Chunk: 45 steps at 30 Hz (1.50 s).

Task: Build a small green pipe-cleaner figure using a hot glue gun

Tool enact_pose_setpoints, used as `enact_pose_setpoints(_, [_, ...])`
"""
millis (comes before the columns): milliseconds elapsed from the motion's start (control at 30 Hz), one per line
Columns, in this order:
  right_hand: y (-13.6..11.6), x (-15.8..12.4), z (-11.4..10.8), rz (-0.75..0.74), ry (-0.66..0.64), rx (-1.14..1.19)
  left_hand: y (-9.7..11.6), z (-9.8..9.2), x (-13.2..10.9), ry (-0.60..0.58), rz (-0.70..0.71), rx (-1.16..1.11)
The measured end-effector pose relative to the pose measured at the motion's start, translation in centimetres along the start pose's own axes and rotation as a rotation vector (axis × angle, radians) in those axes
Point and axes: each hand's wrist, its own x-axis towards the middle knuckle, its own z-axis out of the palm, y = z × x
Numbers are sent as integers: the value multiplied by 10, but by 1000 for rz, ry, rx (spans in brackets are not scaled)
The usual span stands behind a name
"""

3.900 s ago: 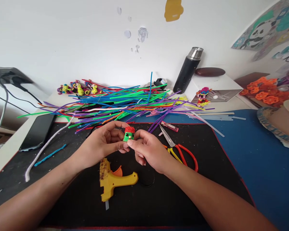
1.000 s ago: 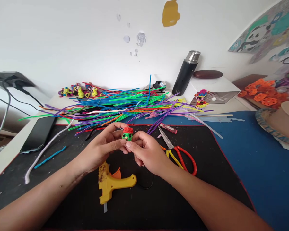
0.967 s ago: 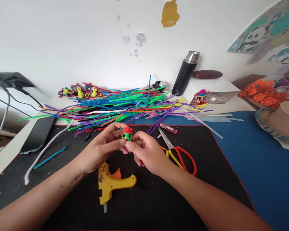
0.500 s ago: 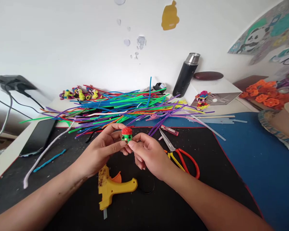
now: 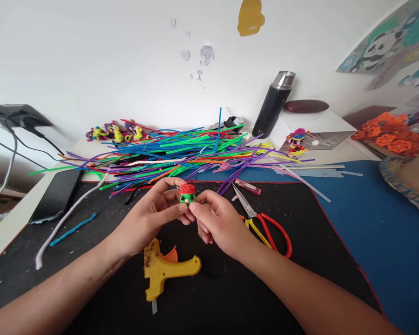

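Observation:
Between my two hands is a small green pipe-cleaner head (image 5: 187, 194) with a red top, dark eyes and a pale nose. My left hand (image 5: 162, 204) pinches it from the left, thumb low in front and fingers behind. From the right, my right hand (image 5: 216, 218) grips its lower edge between thumb and forefinger, the other fingers curled under. Below my hands a yellow glue gun (image 5: 164, 270) with an orange trigger lies on the black mat. Red-handled scissors (image 5: 265, 225) lie beside my right wrist, partly over something yellow.
A heap of coloured pipe cleaners (image 5: 181, 153) spreads along the back. Finished figures (image 5: 115, 132) sit behind it at left, another figure (image 5: 297, 142) at right. A black flask (image 5: 272, 107), a phone (image 5: 56, 195), a blue twisted stem (image 5: 73, 229) and glue sticks (image 5: 317, 171) lie around.
The whole view has shifted slightly, so things appear a little to the right. Both hands keep hold of the green head in nearly the same pose.

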Motion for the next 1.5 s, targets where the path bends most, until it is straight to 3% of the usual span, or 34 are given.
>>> enact_pose_setpoints(1500, [-6,0,-1,19,12,-31,-7,-1,0,-4,-27,-17])
